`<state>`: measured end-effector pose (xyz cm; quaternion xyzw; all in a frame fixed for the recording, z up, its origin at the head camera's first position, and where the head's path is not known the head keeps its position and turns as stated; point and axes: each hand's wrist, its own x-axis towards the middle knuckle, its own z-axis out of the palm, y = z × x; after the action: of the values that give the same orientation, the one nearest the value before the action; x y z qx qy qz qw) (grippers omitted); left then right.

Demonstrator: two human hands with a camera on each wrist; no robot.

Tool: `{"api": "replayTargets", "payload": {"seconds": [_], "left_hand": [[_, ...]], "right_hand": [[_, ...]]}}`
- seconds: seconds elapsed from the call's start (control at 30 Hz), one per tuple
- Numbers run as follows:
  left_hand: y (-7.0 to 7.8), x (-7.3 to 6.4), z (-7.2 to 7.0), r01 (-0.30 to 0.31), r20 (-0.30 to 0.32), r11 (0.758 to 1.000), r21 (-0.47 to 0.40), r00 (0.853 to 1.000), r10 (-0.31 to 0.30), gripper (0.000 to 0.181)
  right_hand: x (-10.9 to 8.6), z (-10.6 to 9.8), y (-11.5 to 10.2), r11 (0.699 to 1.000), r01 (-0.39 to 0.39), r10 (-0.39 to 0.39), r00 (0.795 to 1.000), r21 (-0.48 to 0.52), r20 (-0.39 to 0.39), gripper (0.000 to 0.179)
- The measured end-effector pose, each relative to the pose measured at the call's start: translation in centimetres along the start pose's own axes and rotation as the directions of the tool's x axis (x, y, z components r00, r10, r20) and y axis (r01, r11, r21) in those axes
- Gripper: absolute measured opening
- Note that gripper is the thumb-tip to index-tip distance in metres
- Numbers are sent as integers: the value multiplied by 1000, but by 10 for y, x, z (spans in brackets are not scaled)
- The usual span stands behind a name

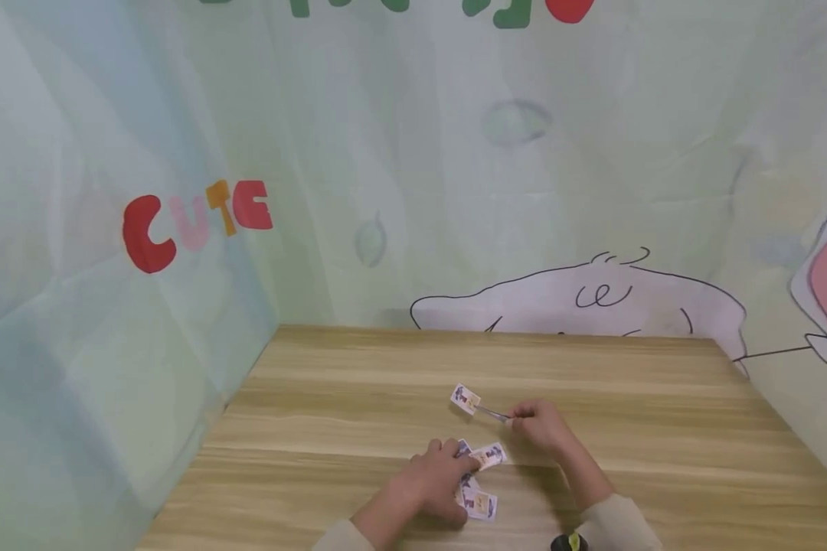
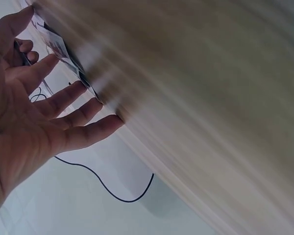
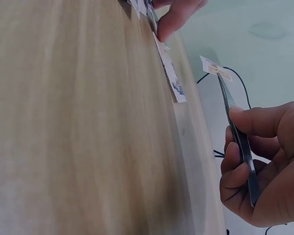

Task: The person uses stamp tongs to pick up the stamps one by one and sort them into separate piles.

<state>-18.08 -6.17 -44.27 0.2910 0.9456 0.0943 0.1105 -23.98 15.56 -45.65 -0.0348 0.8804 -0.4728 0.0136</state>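
Note:
My right hand (image 1: 539, 425) grips a pair of metal tweezers (image 3: 241, 139) between thumb and fingers. At the tweezers' tips is a postage stamp (image 1: 465, 399) with a printed picture, held up above the wooden table in the right wrist view. Spread over several more stamps, my left hand (image 1: 436, 478) touches them with its fingertips (image 2: 77, 86). These stamps overlap one another, one angled to the upper right (image 1: 491, 455) and another lying lower (image 1: 481, 504). Part of the group is hidden beneath the left hand.
The wooden table (image 1: 317, 398) reaches back to a pale fabric backdrop (image 1: 386, 153) with cartoon drawings and coloured letters. Close to the right sleeve, a small dark object with a yellow-green mark (image 1: 569, 542) shows at the bottom edge.

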Motion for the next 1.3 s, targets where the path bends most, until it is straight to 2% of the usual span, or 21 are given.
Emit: {"api": "replayTargets", "payload": {"seconds": [0.3,0.57,0.83,1.03,1.3], "left_hand": [[-1,3,1,3,5,1000,11,1000,-3,73],[-2,2,3,-22,-33,1000,17,999,22,68],[-1,0,4,-29,-44,999,23,999,30,66],[-1,2,5,-32,-57,999,28,998,33,65],[-1,1,4,-22,-38,1000,19,999,22,66]], "right_hand": [[19,7,-1,998,37,-37,999,-49,8,10],[34,14,-7,998,62,-62,998,-12,9,8],[42,22,-9,1000,12,-12,1000,2,13,10],[49,25,-11,1000,0,0,1000,-29,-4,12],[52,35,-8,1000,-21,21,1000,-23,-8,10]]}}
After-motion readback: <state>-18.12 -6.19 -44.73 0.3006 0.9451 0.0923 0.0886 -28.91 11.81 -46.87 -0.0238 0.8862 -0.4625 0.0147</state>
